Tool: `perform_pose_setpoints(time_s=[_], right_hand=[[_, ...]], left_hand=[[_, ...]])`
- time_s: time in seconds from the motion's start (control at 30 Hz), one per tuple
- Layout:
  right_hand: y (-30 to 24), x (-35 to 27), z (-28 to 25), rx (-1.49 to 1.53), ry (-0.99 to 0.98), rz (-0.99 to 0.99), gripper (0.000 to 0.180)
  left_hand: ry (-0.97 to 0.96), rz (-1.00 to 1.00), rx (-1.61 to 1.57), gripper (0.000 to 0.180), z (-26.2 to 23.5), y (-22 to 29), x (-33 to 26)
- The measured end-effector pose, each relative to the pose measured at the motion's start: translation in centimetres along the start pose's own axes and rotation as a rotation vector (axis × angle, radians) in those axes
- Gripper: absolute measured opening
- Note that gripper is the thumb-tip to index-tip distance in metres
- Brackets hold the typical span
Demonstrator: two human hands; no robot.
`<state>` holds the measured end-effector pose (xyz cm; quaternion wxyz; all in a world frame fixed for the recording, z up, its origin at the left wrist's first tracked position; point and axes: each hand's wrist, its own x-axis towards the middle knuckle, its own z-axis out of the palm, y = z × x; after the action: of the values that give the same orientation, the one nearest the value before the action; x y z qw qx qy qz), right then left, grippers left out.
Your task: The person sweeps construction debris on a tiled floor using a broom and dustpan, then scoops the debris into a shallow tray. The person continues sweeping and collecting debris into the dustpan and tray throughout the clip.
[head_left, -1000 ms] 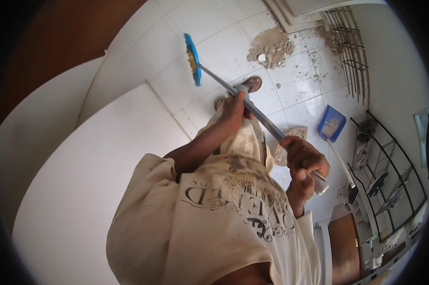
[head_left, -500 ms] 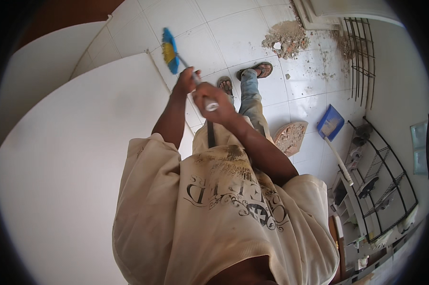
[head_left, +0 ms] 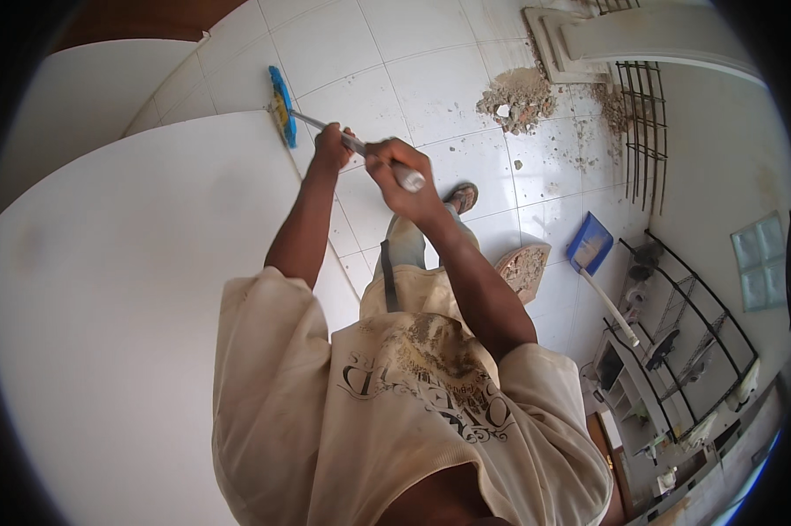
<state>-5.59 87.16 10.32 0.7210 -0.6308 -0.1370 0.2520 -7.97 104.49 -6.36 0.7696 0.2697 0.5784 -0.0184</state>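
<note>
Swung leftward, broom (head_left: 281,107) meets white tiled floor (head_left: 413,53) by white wall (head_left: 132,289); both grips seemingly clenched on its handle (head_left: 360,147).

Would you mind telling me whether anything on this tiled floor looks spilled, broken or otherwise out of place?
Yes. A heap of rubble lies on the white floor tiles near the wall, with crumbs and dust scattered beside the black metal grille. A dirt-covered broken slab lies by the blue dustpan.

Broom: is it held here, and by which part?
Yes. Both hands grip the broom by its metal handle: the left hand lower, nearer the blue head, the right hand at the top end.
</note>
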Motion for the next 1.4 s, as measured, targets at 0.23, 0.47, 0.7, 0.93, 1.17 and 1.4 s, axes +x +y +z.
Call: perform_pose_setpoints(time_s=[0.23, 0.47, 0.7, 0.93, 1.17, 1.4], right_hand=[[-3.5, -2.2, -7.1, -0.247, 0.269, -0.114, 0.015], [-14.5, -9.0, -12.4, -0.140, 0.164, -0.380, 0.013], [-14.7, -14.0, -13.3, 0.185, 0.015, -0.166, 0.013], [2.7, -17.8, -4.5, 0.189, -0.278, -0.111, 0.009], [-3.1, -24.1, -16.7, 0.030, -0.229, -0.236, 0.013], [-2.2, -29.4, -18.5, 0.232, -0.218, -0.272, 0.005]], left_hand=[[-0.238, -0.157, 0.018, 0.012, 9.8, -10.9, -0.1], [-0.262, -0.370, -0.083, 0.017, 18.7, -16.4, -18.3], [-0.194, -0.291, -0.275, 0.026, 8.0, -17.0, -21.5], [0.326, -0.172, -0.138, 0.017, -9.9, -19.5, -10.1], [0.032, 0.021, -0.106, 0.022, 2.2, -29.6, -15.1], [0.173, 0.105, -0.119, 0.029, -3.3, -32.8, -19.9]])
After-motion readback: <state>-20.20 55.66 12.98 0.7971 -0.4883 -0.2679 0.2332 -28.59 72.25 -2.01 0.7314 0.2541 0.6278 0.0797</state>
